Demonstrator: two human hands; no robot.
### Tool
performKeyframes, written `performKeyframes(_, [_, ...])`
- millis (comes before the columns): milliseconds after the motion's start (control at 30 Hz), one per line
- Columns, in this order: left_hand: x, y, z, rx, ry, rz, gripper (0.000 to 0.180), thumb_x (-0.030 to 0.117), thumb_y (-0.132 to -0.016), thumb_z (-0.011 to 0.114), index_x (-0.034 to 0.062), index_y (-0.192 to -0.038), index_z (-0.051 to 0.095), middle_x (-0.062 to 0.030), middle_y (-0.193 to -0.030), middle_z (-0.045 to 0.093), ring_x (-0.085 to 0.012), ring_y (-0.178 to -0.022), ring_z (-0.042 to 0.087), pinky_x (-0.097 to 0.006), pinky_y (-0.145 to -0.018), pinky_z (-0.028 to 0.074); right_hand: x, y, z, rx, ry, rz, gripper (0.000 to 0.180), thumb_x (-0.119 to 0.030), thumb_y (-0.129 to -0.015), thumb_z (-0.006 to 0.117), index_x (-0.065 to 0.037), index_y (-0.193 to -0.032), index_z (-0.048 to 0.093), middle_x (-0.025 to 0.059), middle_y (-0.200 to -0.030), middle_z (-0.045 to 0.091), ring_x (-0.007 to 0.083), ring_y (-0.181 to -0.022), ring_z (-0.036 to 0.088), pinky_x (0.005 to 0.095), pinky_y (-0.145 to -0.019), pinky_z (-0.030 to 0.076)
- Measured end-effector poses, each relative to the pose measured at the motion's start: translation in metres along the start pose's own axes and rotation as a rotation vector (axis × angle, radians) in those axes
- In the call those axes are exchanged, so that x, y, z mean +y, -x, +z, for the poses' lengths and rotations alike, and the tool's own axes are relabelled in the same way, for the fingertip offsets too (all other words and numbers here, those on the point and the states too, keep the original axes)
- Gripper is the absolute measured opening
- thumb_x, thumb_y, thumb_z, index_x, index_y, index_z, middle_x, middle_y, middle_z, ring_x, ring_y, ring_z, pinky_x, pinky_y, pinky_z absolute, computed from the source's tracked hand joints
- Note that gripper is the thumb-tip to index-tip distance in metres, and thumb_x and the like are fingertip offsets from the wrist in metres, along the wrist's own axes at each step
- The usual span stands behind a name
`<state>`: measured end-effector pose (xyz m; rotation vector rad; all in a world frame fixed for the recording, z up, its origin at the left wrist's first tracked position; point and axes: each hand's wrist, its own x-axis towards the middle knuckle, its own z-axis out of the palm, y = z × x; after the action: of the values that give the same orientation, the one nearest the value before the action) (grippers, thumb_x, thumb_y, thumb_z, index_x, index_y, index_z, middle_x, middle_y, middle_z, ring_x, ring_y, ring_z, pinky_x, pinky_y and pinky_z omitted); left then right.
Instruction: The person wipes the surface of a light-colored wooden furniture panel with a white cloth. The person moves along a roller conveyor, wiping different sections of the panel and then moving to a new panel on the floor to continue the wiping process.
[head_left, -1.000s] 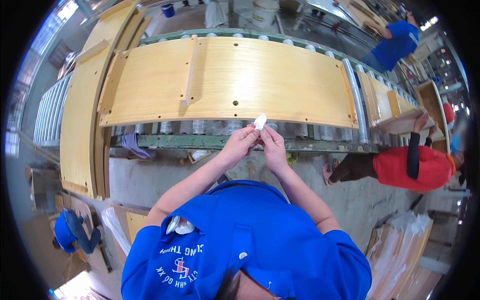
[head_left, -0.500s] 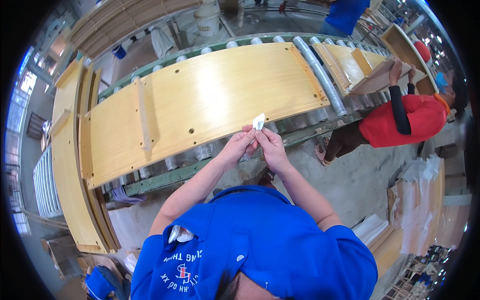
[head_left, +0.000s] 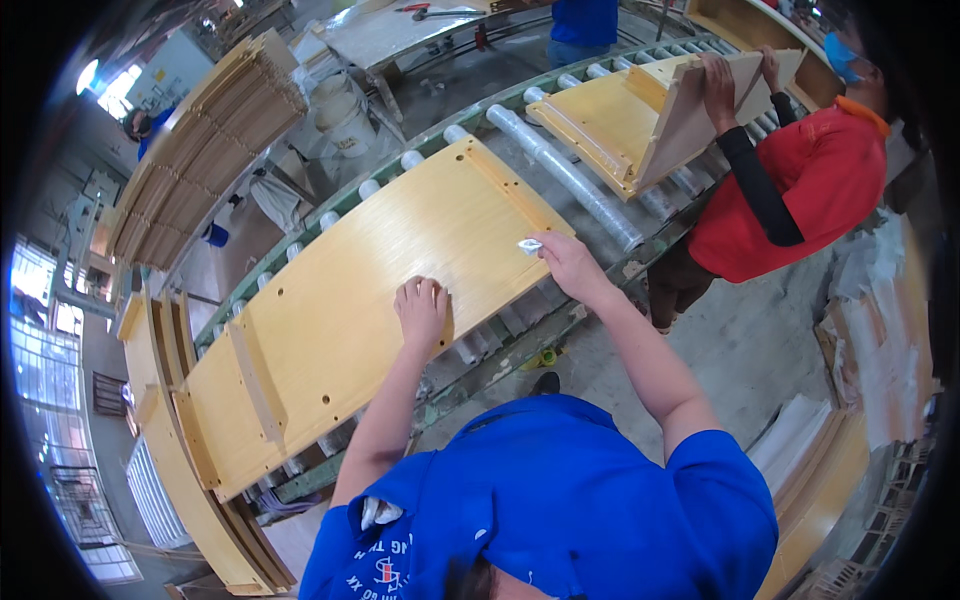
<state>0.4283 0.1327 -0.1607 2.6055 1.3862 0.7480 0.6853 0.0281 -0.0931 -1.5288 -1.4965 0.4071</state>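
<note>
Here, two hands [head_left: 422, 308] [head_left: 566, 262] touch one panel [head_left: 380, 290], perhaps.

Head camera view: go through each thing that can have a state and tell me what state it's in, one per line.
Curved wooden panel: lying flat on the roller conveyor.
Left hand: open, palm pressed on the panel.
Right hand: pinching a small white piece at the panel's edge.
Second panel: tilted up by a co-worker in red.

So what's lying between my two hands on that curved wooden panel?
In the head view, only bare panel surface lies between the left hand, flat on it, and the right hand, which holds a small white piece.
</note>
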Motion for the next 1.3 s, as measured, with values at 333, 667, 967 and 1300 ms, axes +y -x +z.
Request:
performKeyframes(333, [0.018, -0.002, 0.012, 0.010, -0.052, 0.044, 0.019, 0.014, -0.080, 0.058, 0.0056, -0.095, 0.052, -0.0131, -0.107, 0.052, -0.0315, -0.103, 0.046, -0.042, -0.089, 0.036, 0.104, -0.069, -0.020, 0.234, -0.644, 0.294, 0.010, -0.003, -0.084, 0.054, 0.000, -0.093, 0.058, 0.0047, -0.080, 0.064, 0.0077, -0.069, 0.059, 0.0220, -0.058, 0.047])
performKeyframes(667, [0.024, -0.009, 0.013, -0.049, -0.099, 0.010, 0.016, 0.012, -0.079, 0.057, 0.0052, -0.093, 0.053, -0.0141, -0.107, 0.051, -0.0324, -0.104, 0.045, -0.043, -0.090, 0.035, 0.162, -0.128, 0.016, 0.334, -1.071, 0.453, 0.020, -0.004, -0.085, 0.050, 0.003, -0.101, 0.060, 0.0033, -0.073, 0.058, 0.0058, -0.054, 0.049, 0.0199, -0.050, 0.041])
performKeyframes(967, [0.023, -0.011, 0.017, -0.072, -0.102, -0.012, 0.016, 0.012, -0.079, 0.057, 0.0053, -0.093, 0.052, -0.0148, -0.107, 0.050, -0.0331, -0.104, 0.044, -0.044, -0.090, 0.034, 0.178, -0.169, 0.038, 0.181, -0.798, 0.434, 0.029, -0.018, -0.085, 0.056, -0.003, -0.109, 0.061, 0.0044, -0.077, 0.060, 0.0078, -0.062, 0.053, 0.0217, -0.058, 0.044])
performKeyframes(1300, [0.023, -0.012, 0.019, -0.091, -0.103, -0.045, 0.016, 0.012, -0.077, 0.057, 0.0062, -0.091, 0.053, -0.0147, -0.106, 0.050, -0.0330, -0.104, 0.044, -0.045, -0.092, 0.034, 0.193, -0.219, 0.076, 0.198, -0.350, 0.276, 0.028, -0.023, -0.082, 0.061, 0.000, -0.099, 0.063, 0.0156, -0.098, 0.064, 0.0265, -0.092, 0.062, 0.0329, -0.081, 0.047])
